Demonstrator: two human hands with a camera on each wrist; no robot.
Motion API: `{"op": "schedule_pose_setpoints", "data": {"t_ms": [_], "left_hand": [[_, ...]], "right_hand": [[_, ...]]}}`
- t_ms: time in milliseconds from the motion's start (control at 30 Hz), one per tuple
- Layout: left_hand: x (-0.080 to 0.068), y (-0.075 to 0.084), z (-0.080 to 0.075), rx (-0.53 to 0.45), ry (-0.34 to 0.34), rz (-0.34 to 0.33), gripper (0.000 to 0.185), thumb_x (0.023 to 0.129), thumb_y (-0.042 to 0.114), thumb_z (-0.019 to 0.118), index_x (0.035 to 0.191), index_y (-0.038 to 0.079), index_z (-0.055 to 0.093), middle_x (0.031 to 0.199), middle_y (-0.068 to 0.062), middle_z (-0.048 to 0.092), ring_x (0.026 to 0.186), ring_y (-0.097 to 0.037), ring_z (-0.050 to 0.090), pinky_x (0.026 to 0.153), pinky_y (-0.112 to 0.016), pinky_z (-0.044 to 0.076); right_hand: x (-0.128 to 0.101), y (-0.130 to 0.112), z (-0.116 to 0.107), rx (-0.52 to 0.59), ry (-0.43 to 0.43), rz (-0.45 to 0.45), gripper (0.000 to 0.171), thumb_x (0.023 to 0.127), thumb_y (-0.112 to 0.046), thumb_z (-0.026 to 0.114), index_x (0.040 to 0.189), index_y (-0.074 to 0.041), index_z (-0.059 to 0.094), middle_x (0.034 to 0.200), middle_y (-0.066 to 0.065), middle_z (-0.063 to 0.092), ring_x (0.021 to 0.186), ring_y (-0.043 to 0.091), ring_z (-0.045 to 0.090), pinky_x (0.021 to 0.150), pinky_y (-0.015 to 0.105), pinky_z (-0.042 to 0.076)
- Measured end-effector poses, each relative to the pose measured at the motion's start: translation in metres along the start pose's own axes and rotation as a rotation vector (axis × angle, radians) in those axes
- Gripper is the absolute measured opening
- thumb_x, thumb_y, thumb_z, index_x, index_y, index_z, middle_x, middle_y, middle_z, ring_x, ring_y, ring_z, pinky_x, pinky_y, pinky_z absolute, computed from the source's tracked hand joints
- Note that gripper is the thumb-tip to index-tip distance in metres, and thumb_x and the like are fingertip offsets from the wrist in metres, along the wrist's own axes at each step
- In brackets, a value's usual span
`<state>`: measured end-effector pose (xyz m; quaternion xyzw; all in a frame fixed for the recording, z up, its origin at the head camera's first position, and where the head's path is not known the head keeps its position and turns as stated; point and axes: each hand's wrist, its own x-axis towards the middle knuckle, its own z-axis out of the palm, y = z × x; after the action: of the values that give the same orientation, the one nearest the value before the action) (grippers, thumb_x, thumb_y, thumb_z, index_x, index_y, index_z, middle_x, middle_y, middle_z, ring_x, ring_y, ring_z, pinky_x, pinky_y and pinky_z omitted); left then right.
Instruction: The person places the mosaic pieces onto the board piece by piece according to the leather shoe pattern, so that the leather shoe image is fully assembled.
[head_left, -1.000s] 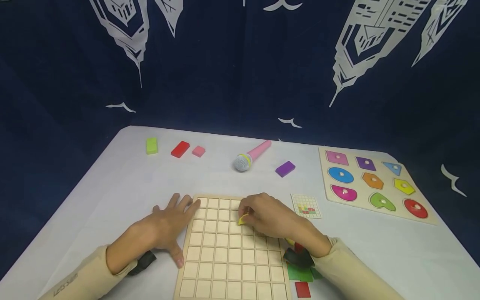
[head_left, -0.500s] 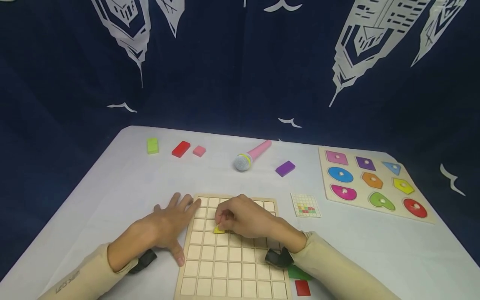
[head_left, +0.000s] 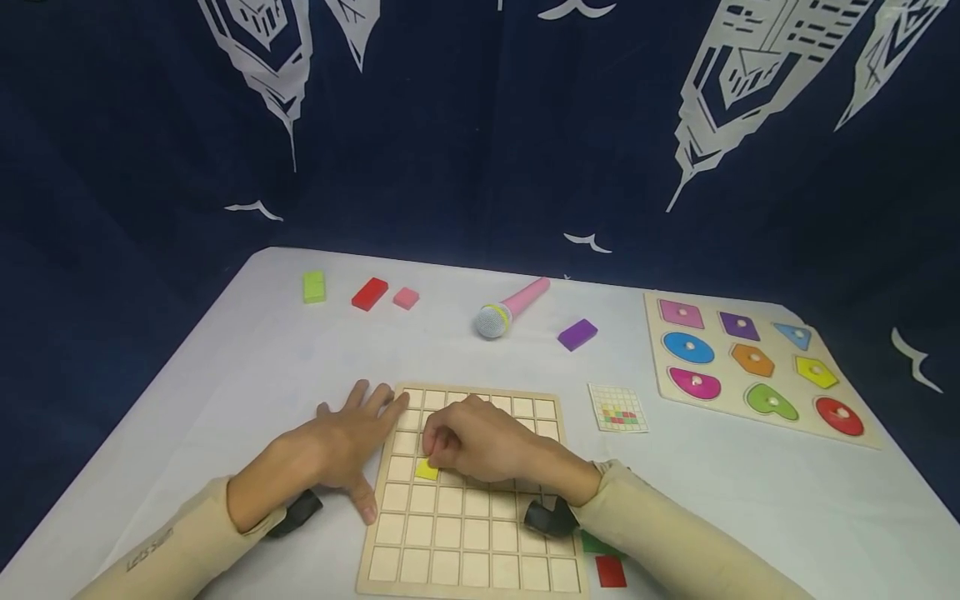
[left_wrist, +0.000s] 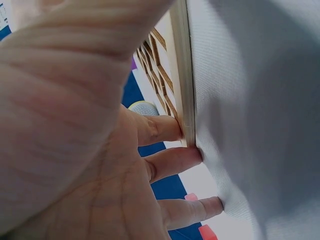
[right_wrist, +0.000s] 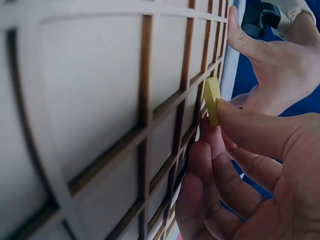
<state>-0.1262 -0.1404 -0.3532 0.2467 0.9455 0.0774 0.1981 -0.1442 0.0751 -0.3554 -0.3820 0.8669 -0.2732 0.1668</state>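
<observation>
The yellow tile [head_left: 426, 469] is pinched by the right hand [head_left: 480, 442] over a cell near the grid board's [head_left: 465, 533] left edge, tilted, not seated. That edge is braced by the flat, open left hand [head_left: 337, 454].

A dark navy curtain [head_left: 465, 125] printed with white skyscrapers and birds hangs behind a table [head_left: 247, 367] covered in a pale white cloth, evenly lit

The right hand [head_left: 480, 442] covers several cells of the wooden grid board [head_left: 465, 542] and part of the yellow tile [head_left: 426, 470]. A green piece [head_left: 596, 543] sits half hidden behind that sleeve. The small pattern card [head_left: 618, 408] is too small to read.
</observation>
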Motion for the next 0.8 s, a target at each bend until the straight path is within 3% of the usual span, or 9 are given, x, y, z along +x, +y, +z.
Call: {"op": "schedule_pose_setpoints", "data": {"t_ms": [133, 533, 800], "left_hand": [[0.001, 0.001, -0.001, 0.019, 0.001, 0.001, 0.145, 0.04, 0.053, 0.095, 0.155, 0.0, 0.025, 0.146, -0.017, 0.033, 0.136, -0.043, 0.028, 0.084, -0.078, 0.041], [0.001, 0.003, -0.003, -0.014, -0.007, -0.007, 0.144, 0.041, 0.049, 0.096, 0.156, 0.0, 0.023, 0.15, -0.019, 0.03, 0.143, -0.049, 0.022, 0.088, -0.081, 0.036], [-0.002, 0.003, -0.002, -0.024, -0.009, -0.005, 0.144, 0.041, 0.049, 0.095, 0.156, -0.001, 0.023, 0.149, -0.019, 0.03, 0.143, -0.051, 0.021, 0.088, -0.081, 0.035]], "right_hand": [[0.0, -0.002, 0.002, -0.022, 0.0, -0.006, 0.011, 0.087, -0.007, 0.074, 0.085, -0.017, 0.071, 0.072, -0.012, 0.062, 0.067, -0.002, 0.053, 0.065, 0.018, 0.047], [-0.004, -0.007, 0.003, -0.121, 0.031, -0.011, 0.008, 0.086, -0.008, 0.078, 0.085, -0.016, 0.078, 0.084, -0.01, 0.07, 0.076, -0.001, 0.056, 0.068, 0.016, 0.048], [-0.017, -0.011, 0.006, -0.205, 0.045, -0.045, 0.012, 0.093, -0.009, 0.07, 0.097, -0.015, 0.079, 0.098, -0.007, 0.074, 0.096, 0.002, 0.065, 0.084, 0.022, 0.053]]}}
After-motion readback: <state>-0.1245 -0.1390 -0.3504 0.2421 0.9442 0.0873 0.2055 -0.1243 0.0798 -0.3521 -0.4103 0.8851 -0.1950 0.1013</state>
